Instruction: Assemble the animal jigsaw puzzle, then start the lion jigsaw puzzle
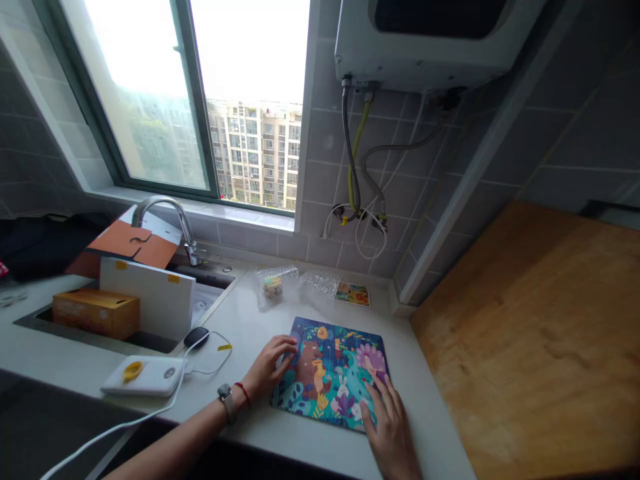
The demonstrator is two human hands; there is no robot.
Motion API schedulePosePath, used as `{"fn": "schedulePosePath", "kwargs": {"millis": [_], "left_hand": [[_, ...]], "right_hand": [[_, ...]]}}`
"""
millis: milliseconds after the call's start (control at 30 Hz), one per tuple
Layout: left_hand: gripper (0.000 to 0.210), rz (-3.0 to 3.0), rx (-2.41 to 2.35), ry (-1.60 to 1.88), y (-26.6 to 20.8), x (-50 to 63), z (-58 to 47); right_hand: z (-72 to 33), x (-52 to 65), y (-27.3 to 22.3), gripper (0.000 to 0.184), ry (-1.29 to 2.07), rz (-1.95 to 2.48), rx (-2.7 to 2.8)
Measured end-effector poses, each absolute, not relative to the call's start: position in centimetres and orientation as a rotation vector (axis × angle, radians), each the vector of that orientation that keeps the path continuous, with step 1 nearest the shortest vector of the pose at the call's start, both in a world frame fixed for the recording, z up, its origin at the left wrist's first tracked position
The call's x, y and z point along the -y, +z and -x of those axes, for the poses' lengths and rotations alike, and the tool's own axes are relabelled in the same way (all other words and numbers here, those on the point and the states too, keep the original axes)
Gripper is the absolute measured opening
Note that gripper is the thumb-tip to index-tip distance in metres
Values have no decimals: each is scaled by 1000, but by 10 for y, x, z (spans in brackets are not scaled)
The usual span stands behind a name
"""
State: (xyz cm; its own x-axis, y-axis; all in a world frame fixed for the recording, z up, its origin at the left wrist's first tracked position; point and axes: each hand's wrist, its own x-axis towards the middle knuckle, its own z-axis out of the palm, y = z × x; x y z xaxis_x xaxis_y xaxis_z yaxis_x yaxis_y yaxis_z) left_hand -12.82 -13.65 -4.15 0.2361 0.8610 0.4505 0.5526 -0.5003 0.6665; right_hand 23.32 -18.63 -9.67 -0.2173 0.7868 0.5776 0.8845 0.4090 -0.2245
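Observation:
A jigsaw puzzle (327, 367) with colourful animals on a dark blue and teal ground lies flat on the white counter. Fine seams cross its picture, and its pieces sit joined in a rectangle. At its left edge rests my left hand (273, 363), fingers loosely bent and apart, the tips on the border. My right hand (390, 420) lies over the lower right corner with fingers spread, touching the surface. Neither hand holds anything. Behind the puzzle are a clear bag (274, 287) with small pieces in it, some bubble wrap (319, 287) and a small picture card (353, 293).
On the left, the sink (220, 293) holds an orange box (97, 313) and a white board (150, 300), beneath a curved tap (187, 233). A white power bank (143, 375) with a cable sits near the front edge. A wooden board (530, 333) stands to the right.

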Motion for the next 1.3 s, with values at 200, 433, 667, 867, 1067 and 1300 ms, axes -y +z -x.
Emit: {"fn": "schedulePosePath", "kwargs": {"millis": [200, 433, 667, 867, 1067, 1300], "left_hand": [[24, -1965, -1656, 1454, -45, 70, 150], [50, -1454, -2084, 1856, -53, -9, 178], [57, -1254, -1992, 1861, -79, -27, 186], [72, -1309, -1927, 1878, -76, -23, 182], [77, -1180, -1895, 1902, -75, -23, 184], [80, -1006, -1847, 1942, -76, -26, 185]], "right_hand": [[-235, 166, -70, 29, -190, 1131, 2164], [-164, 75, 31, 21, 504, 1094, 2085], [-54, -65, 78, 27, 985, 1187, 1825], [11, -166, 49, 13, 1403, 1433, 1806], [53, -187, 39, 31, 1581, 1412, 2004], [94, -194, 48, 39, 1657, 1400, 2151]]}}
